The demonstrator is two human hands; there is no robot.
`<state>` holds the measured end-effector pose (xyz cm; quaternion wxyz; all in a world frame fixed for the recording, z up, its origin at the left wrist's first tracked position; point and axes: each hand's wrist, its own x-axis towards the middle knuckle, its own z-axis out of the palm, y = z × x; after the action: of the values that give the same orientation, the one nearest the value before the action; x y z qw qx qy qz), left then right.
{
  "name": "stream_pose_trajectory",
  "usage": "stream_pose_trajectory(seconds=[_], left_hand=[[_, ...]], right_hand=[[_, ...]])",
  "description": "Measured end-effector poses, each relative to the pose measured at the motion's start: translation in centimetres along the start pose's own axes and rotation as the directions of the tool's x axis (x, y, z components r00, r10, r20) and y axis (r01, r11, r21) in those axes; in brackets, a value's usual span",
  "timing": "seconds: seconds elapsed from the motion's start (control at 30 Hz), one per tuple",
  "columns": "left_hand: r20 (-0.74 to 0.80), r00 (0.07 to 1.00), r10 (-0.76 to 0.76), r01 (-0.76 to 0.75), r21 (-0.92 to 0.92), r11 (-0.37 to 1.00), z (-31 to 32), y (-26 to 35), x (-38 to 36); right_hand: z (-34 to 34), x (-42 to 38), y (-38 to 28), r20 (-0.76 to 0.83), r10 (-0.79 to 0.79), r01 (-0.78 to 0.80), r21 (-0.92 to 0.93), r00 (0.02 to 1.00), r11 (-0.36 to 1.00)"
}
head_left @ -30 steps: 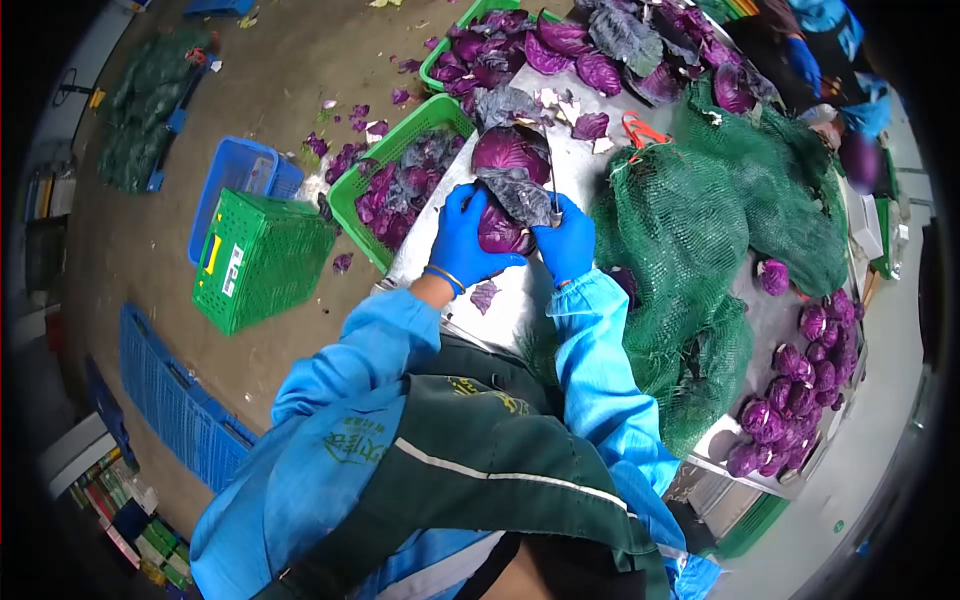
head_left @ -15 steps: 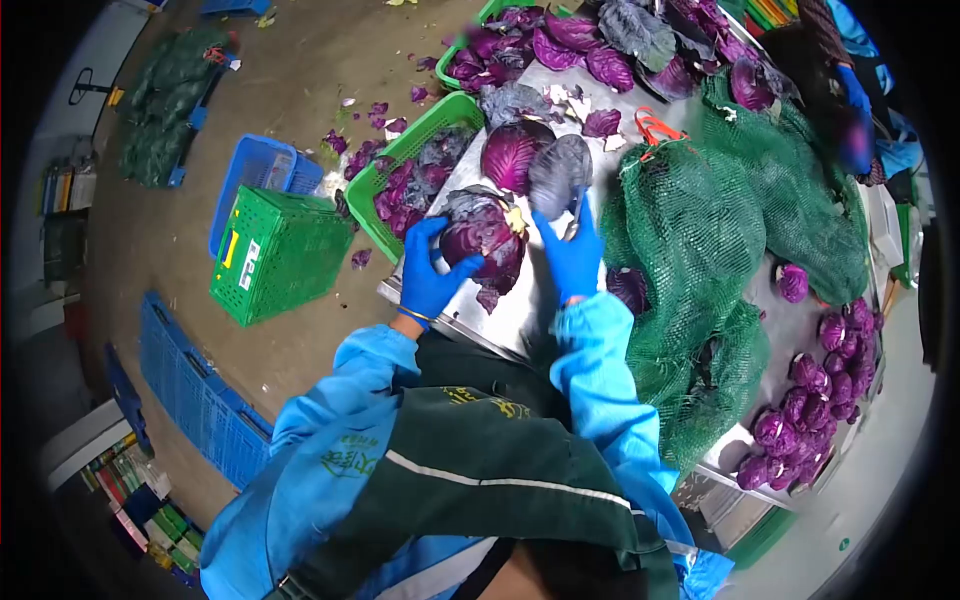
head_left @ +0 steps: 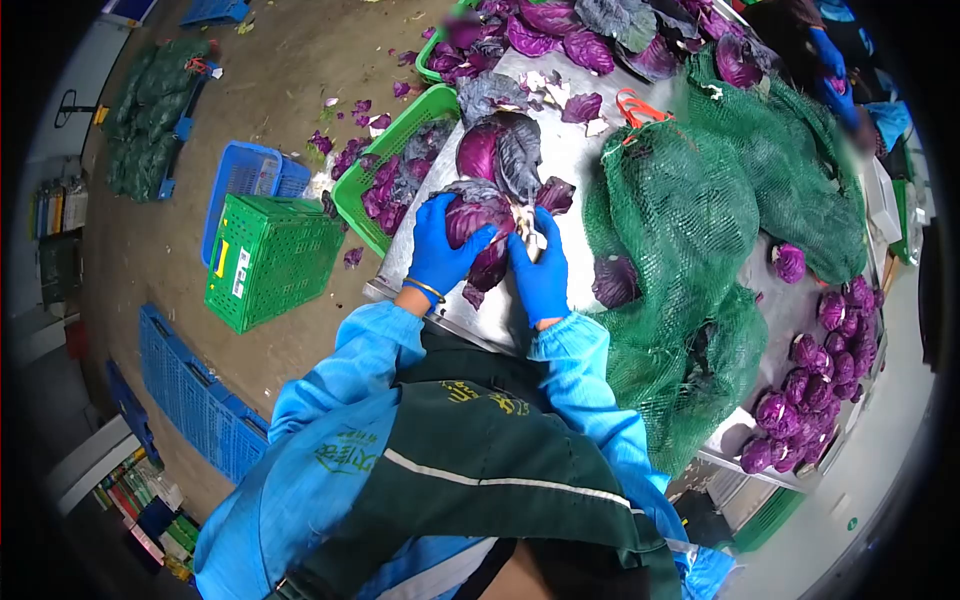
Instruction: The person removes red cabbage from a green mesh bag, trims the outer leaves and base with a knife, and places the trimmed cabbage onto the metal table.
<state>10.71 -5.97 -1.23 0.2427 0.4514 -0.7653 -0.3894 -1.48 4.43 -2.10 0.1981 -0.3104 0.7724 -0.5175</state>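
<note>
A red cabbage point(head_left: 478, 218) with loose outer leaves rests on the metal table in front of me. My left hand point(head_left: 440, 255), in a blue glove, wraps round its left side, thumb across the front. At the pale stem end on the right, my right hand point(head_left: 540, 268), also gloved, closes thumb and fingers against the cabbage. Whether a small tool is in those fingers too, I cannot make out. Just beyond lie another purple head point(head_left: 480, 150) and a dark detached leaf point(head_left: 518, 160). A smaller leaf point(head_left: 555, 196) lies by my right fingertips.
Green crates point(head_left: 352, 205) of leaves stand along the table's left edge. Green net sacks point(head_left: 680, 220) cover the right of the metal table point(head_left: 440, 310), with several trimmed cabbages point(head_left: 800, 410) beyond. A green crate point(head_left: 275, 260) stands on the floor. A co-worker's gloved hand point(head_left: 838, 92) shows far right.
My right hand has come left and down from the detached leaf to the cabbage's stem end. That leaf now rests against the other head. My left hand keeps hold of the cabbage.
</note>
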Motion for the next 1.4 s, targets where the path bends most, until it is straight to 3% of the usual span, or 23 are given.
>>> stream_pose_trajectory(seconds=[0.03, 0.07, 0.1, 0.23, 0.27, 0.3, 0.37, 0.7, 0.73, 0.77, 0.83, 0.9, 0.93, 1.0, 1.1, 1.13, 1.17, 1.23, 1.27, 1.3, 1.37, 1.4], left_hand=[[-0.019, 1.0, 0.011, -0.012, -0.042, 0.999, -0.1, -0.2, 0.0], [-0.021, 1.0, -0.007, 0.006, -0.053, 0.999, -0.2, -0.4, -0.2], [-0.014, 1.0, -0.01, 0.009, -0.053, 0.999, -0.2, -0.5, 0.0], [0.028, 0.997, -0.078, 0.082, -0.164, 0.983, -0.1, -0.6, 0.2], [0.02, 0.997, -0.074, 0.076, -0.155, 0.985, 0.0, -0.5, 0.3], [0.011, 0.997, -0.07, 0.071, -0.145, 0.987, 0.0, -0.5, 0.3], [0.0, 0.998, -0.057, 0.057, -0.139, 0.989, 0.4, -1.0, 0.4], [0.095, 0.995, -0.036, 0.043, -0.073, 0.996, -0.5, -0.8, 1.0], [0.1, 0.994, -0.044, 0.052, -0.073, 0.996, -0.6, -0.9, 0.9], [0.094, 0.994, -0.057, 0.063, -0.063, 0.996, -0.7, -0.9, 0.6], [0.08, 0.995, -0.057, 0.061, -0.053, 0.997, -0.3, -0.9, 1.0], [-0.066, 0.998, -0.02, 0.013, -0.109, 0.994, 0.7, -0.9, 1.5], [-0.063, 0.998, -0.017, 0.01, -0.109, 0.994, 0.6, -0.8, 1.6], [-0.018, 0.998, -0.064, 0.062, -0.101, 0.993, 0.3, -0.4, 2.7], [0.038, 0.995, -0.09, 0.094, -0.116, 0.989, 0.1, -0.5, 4.0], [-0.002, 1.0, -0.03, 0.03, -0.054, 0.998, 0.4, -0.2, 4.1], [-0.003, 0.999, -0.034, 0.034, -0.058, 0.998, 0.9, 0.0, 3.9], [-0.106, 0.994, -0.013, 0.032, 0.18, 0.983, 1.8, 0.7, 3.3], [-0.117, 0.993, -0.028, 0.055, 0.238, 0.97, 1.9, 0.9, 3.0], [-0.12, 0.993, -0.023, 0.051, 0.229, 0.972, 1.8, 0.6, 3.1], [-0.016, 0.994, -0.105, 0.104, -0.01, 0.994, 1.3, -0.7, 4.5], [0.047, 0.983, -0.177, 0.179, -0.043, 0.983, 0.6, 0.0, 5.1]], right_hand=[[-0.3, 0.0, 0.8, -0.05, -0.091, 0.089, -0.052, 0.995, 0.995], [-1.0, -0.4, 1.6, -0.004, -0.006, 0.006, 0.047, 1.0, 0.999], [-3.3, 0.0, -3.8, 0.197, 0.394, -0.42, 0.113, 0.898, 0.901], [-3.8, -2.7, -2.6, 0.27, 0.136, -0.121, -0.073, 0.953, 0.99], [-3.4, -3.0, -2.2, 0.318, 0.233, -0.172, -0.21, 0.919, 0.963], [-3.0, -3.2, -2.3, 0.312, 0.183, -0.135, -0.17, 0.932, 0.976], [-2.7, -2.8, -2.5, 0.348, 0.336, -0.216, -0.34, 0.875, 0.915], [-1.6, -2.2, -1.2, 0.374, 0.3, -0.125, -0.424, 0.878, 0.897], [-0.8, -2.1, -0.2, 0.336, 0.214, -0.049, -0.437, 0.917, 0.898], [-0.2, -2.0, 0.5, 0.299, 0.124, 0.026, -0.453, 0.946, 0.891], [0.5, -0.6, 0.4, 0.317, 0.188, 0.014, -0.538, 0.929, 0.843], [0.7, 0.1, 0.6, 0.291, 0.216, 0.01, -0.616, 0.932, 0.788], [0.5, 0.1, 0.6, 0.287, 0.217, 0.006, -0.616, 0.933, 0.788], [0.4, 0.8, 0.5, 0.288, 0.049, 0.125, -0.557, 0.956, 0.821], [0.7, 1.4, -0.1, 0.302, 0.105, 0.115, -0.626, 0.947, 0.771], [0.2, 2.1, -1.2, 0.326, 0.261, 0.017, -0.652, 0.909, 0.758], [0.2, 2.2, -0.3, 0.329, 0.261, 0.019, -0.654, 0.908, 0.756], [-0.2, 2.2, 0.5, 0.35, 0.117, 0.147, -0.641, 0.929, 0.754], [-0.1, 2.2, 0.7, 0.347, 0.257, 0.032, -0.647, 0.902, 0.761], [-0.3, 2.0, 0.0, 0.342, 0.252, 0.036, -0.652, 0.905, 0.757], [-0.1, 1.9, -0.9, 0.344, 0.266, 0.016, -0.638, 0.9, 0.77], [-0.4, 1.6, -1.2, 0.359, 0.24, 0.039, -0.621, 0.902, 0.783]])
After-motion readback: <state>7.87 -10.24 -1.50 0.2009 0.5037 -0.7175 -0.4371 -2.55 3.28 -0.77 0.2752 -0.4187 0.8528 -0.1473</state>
